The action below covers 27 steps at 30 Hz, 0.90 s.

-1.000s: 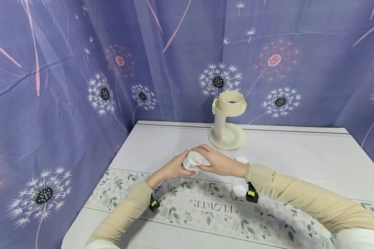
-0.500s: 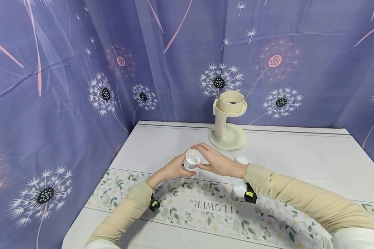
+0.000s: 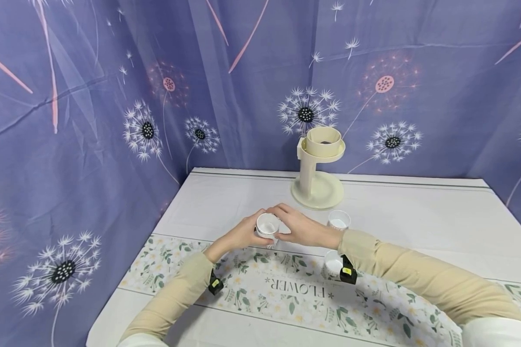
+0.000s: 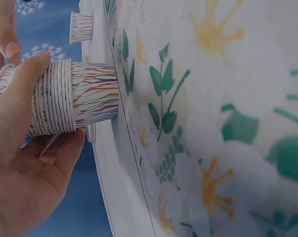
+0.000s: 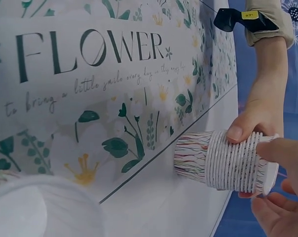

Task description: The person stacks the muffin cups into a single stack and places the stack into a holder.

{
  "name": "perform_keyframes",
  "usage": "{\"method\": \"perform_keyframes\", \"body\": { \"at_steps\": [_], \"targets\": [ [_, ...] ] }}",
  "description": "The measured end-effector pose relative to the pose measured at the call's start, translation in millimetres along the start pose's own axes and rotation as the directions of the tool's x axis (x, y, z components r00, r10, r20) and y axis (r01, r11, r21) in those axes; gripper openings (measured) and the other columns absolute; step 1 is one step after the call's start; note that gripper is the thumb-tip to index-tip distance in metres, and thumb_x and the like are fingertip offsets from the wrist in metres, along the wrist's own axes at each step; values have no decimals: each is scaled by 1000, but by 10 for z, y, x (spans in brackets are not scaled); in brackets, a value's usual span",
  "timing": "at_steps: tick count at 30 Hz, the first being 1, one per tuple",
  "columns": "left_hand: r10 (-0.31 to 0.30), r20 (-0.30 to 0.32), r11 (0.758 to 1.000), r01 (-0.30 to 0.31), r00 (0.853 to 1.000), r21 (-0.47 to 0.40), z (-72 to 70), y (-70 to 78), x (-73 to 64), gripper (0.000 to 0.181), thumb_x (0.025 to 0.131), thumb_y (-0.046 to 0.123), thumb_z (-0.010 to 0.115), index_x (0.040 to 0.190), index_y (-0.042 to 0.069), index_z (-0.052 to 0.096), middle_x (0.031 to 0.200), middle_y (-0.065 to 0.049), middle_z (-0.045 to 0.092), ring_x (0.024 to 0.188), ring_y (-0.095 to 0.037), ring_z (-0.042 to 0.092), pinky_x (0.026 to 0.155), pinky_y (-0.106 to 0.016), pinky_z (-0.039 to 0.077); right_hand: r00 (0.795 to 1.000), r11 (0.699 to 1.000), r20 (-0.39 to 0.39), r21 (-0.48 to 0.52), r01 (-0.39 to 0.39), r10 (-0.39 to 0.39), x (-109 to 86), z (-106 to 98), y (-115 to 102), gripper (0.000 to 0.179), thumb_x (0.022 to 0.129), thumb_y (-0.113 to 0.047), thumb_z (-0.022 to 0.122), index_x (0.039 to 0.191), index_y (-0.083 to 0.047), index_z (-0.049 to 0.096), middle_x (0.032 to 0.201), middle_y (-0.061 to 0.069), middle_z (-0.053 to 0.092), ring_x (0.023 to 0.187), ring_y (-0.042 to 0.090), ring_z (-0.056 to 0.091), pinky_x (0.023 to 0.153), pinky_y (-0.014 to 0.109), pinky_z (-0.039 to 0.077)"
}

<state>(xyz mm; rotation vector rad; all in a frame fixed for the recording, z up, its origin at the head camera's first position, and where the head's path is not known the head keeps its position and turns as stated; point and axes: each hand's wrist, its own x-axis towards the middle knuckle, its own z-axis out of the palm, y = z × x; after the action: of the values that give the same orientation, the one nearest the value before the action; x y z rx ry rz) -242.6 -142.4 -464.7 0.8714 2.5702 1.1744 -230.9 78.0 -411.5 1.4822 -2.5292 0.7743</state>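
A stack of paper cups with thin coloured wavy lines stands upright on the table, many rims nested close together. My left hand is curled round the stack's side, thumb across the rims in the left wrist view. At the top sits one paper cup, its white inside facing up. Fingers and thumb of my right hand pinch this top cup near its rim, from the right. In the right wrist view the top cup rests in the mouth of the stack.
Two single paper cups stand to the right: one farther back, one nearer beside my right wrist camera. A cream stand with a ring and round base stands behind. A patterned curtain closes off the back.
The top cup was raised and tilted to the right over the stack; it has moved left and down into the stack with my right hand. My left hand keeps its place.
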Motion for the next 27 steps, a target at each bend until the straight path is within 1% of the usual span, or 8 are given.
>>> {"method": "perform_keyframes", "body": {
  "at_steps": [3,6,8,12,15,20,25,27],
  "targets": [
    [-4,-2,1000,4,1000,11,2,-7,5,64,80,26,81,131,15,44,116,-2,63,104,-16,62,88,-31,53,999,1000,32,1,-25,25,-25,-7,-2,57,88,-15,71,135,5,45,128,19,55,120,30,55,100,39,49],
    [-7,-6,1000,7,1000,20,-1,-6,0,63,80,26,81,130,15,44,116,-3,63,104,-17,63,89,-32,53,998,1000,49,3,-30,30,-41,-3,10,54,90,-16,68,134,5,46,129,18,55,120,30,56,100,39,50],
    [-18,-11,999,18,1000,35,-5,2,-6,65,79,26,81,131,17,43,117,-4,63,104,-17,63,88,-32,53,998,999,62,5,-32,32,-50,-4,16,53,91,-16,66,135,6,45,130,18,55,120,30,56,100,38,50],
    [-22,-16,998,23,1000,54,-12,16,-12,69,79,26,82,133,20,39,116,-6,63,102,-17,64,85,-30,54,992,998,114,5,-62,61,-72,-23,14,53,93,-14,64,138,6,43,134,18,53,124,30,54,102,39,48],
    [-10,-9,999,10,1000,54,-13,15,-13,69,80,26,81,134,21,38,115,-8,63,101,-18,64,84,-29,54,986,997,148,7,-82,80,-99,-35,12,53,93,-14,63,139,4,42,136,18,51,125,30,53,103,40,48],
    [-13,11,998,12,1000,58,-13,8,-13,69,82,28,79,138,20,41,119,-9,62,101,-20,63,84,-30,55,982,996,168,1,-86,84,-134,-40,19,51,94,-14,62,138,3,43,136,17,51,124,30,54,101,40,49],
    [-19,15,998,18,1000,67,-13,8,-11,68,81,31,79,139,19,44,121,-6,62,101,-17,63,83,-30,54,970,990,203,7,-139,135,-159,-59,16,53,95,-16,61,141,1,42,138,17,50,125,29,53,103,40,48],
    [-19,13,998,18,1000,63,-14,8,-11,67,81,31,79,138,19,45,121,-5,62,102,-17,63,84,-31,54,969,990,204,8,-144,139,-174,-71,18,53,95,-16,61,141,1,41,138,17,50,125,30,53,103,41,48]
  ]
}}
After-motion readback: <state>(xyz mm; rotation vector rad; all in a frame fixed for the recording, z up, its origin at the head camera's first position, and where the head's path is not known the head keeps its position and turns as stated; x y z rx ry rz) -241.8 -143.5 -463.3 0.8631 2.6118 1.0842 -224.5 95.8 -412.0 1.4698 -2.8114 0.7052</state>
